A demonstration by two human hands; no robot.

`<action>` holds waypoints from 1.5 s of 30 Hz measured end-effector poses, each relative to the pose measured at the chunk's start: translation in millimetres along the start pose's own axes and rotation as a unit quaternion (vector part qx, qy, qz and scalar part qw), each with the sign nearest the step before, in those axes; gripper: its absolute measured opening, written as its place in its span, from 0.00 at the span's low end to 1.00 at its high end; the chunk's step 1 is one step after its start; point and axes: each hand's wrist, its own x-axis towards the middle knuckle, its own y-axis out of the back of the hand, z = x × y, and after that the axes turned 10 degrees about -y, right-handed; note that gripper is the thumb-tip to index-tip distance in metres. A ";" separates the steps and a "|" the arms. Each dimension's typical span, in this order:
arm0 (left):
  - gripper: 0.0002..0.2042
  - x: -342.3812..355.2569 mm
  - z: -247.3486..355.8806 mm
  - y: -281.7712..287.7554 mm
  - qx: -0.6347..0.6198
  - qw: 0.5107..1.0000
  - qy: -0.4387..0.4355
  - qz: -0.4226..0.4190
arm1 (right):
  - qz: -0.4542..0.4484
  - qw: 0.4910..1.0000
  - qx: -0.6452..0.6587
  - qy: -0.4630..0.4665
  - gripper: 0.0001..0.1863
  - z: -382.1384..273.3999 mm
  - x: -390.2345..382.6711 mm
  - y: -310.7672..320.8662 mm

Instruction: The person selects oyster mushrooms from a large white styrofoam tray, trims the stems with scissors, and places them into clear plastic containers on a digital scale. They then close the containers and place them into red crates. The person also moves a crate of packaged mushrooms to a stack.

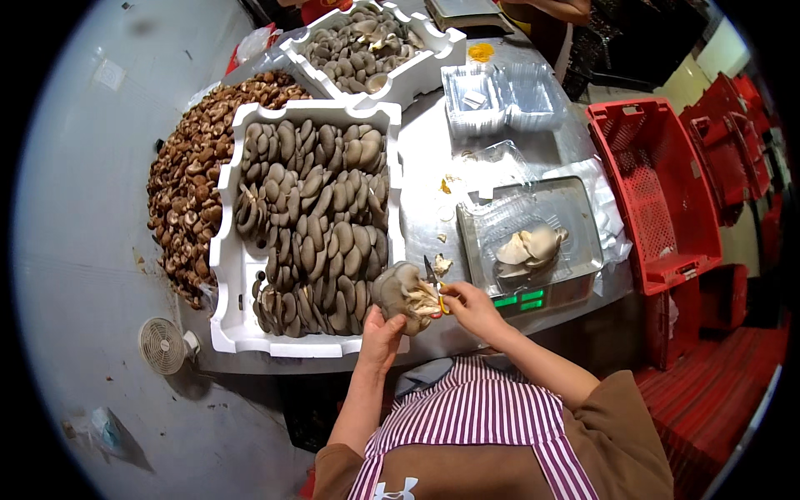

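Note:
In my left hand [382, 335] is a cluster of grey oyster mushrooms [398, 292], its pale stems turned to the right. My right hand [472, 309] grips scissors with yellow and red handles [445, 302], held against the stem side; their dark blades [430, 270] point away from me. A small cut piece of mushroom [442, 265] lies on the metal table beside the blades. To the right, a digital scale [546, 293] with a lit green display bears a clear plastic box holding pale mushrooms [533, 250]. A white foam box [225, 275] on the left holds rows of oyster mushrooms [312, 225].
A second foam box [429, 79] of mushrooms stands behind. Brown mushrooms [192, 183] are heaped at the left. Clear plastic boxes [504, 96] are stacked at the far right of the table. Red crates [658, 192] line the right side. A small fan [162, 346] is at the lower left.

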 end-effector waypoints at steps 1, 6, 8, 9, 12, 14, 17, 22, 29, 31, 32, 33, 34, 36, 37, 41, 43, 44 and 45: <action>0.32 -2.5 0.9 -1.0 0.025 1.000 0.013 -0.007 | -0.009 0.998 0.064 -0.004 0.16 -6.8 -6.0 7.5; 0.35 -6.9 4.4 -6.4 0.124 0.989 0.046 -0.067 | -0.055 0.997 0.018 0.054 0.19 -48.6 -30.8 40.1; 0.35 -8.7 8.9 -15.1 0.151 0.983 0.058 -0.083 | -0.047 0.995 -0.029 0.082 0.21 -50.6 -33.3 39.4; 0.35 -8.5 6.8 -16.6 0.161 0.981 0.056 -0.092 | -0.042 0.993 -0.051 0.095 0.22 -50.7 -34.6 38.6; 0.34 -9.6 4.5 -28.3 0.211 0.969 0.046 -0.116 | -0.019 0.995 -0.049 0.088 0.22 -41.3 -33.4 35.1; 0.34 -11.0 2.0 -31.3 0.229 0.965 0.038 -0.119 | 0.003 0.996 -0.042 0.083 0.21 -33.3 -33.0 31.3; 0.34 -17.4 2.8 -38.2 0.238 0.964 0.053 -0.103 | 0.035 0.992 -0.058 0.107 0.21 -25.8 -38.5 26.6; 0.32 -41.4 -2.9 -33.6 0.226 0.967 0.100 -0.054 | 0.069 0.986 -0.072 0.133 0.23 0.1 -51.4 9.1; 0.31 -60.6 -17.2 -16.6 0.222 0.964 0.136 -0.049 | -0.068 0.997 -0.019 0.042 0.30 18.0 -62.6 7.8; 0.31 -61.2 -15.7 -21.8 0.218 0.964 0.143 -0.049 | -0.053 0.998 -0.006 0.026 0.29 17.8 -66.1 9.3; 0.31 -61.3 -15.6 -23.1 0.211 0.967 0.136 -0.049 | -0.036 0.999 -0.011 0.038 0.28 17.5 -68.0 9.5; 0.31 -61.5 -15.9 -24.3 0.204 0.969 0.128 -0.049 | -0.018 0.998 -0.015 0.050 0.28 17.6 -70.7 9.4; 0.31 -62.6 -16.5 -25.3 0.198 0.972 0.121 -0.050 | 0.000 0.998 -0.020 0.062 0.28 16.9 -73.1 9.5; 0.32 -64.6 -18.4 -29.8 0.192 0.974 0.109 -0.040 | 0.050 0.990 -0.038 0.125 0.26 7.2 -77.7 13.3; 0.33 -64.8 -18.5 -30.7 0.190 0.976 0.104 -0.035 | 0.076 0.984 -0.045 0.157 0.25 4.1 -78.6 14.1; 0.34 -67.6 -21.3 -35.3 0.184 0.979 0.073 -0.042 | 0.077 0.988 -0.016 0.130 0.24 1.8 -86.3 15.3; 0.30 -68.2 -19.0 -44.5 0.159 0.983 0.086 -0.031 | 0.081 0.991 0.003 0.106 0.23 3.7 -84.8 14.7; 0.29 -68.8 -19.3 -48.2 0.155 0.984 0.084 -0.031 | 0.082 0.992 0.003 0.097 0.23 3.8 -85.4 15.2; 0.29 -68.0 -19.6 -51.7 0.151 0.985 0.083 -0.030 | 0.082 0.993 0.003 0.088 0.23 2.7 -84.7 16.8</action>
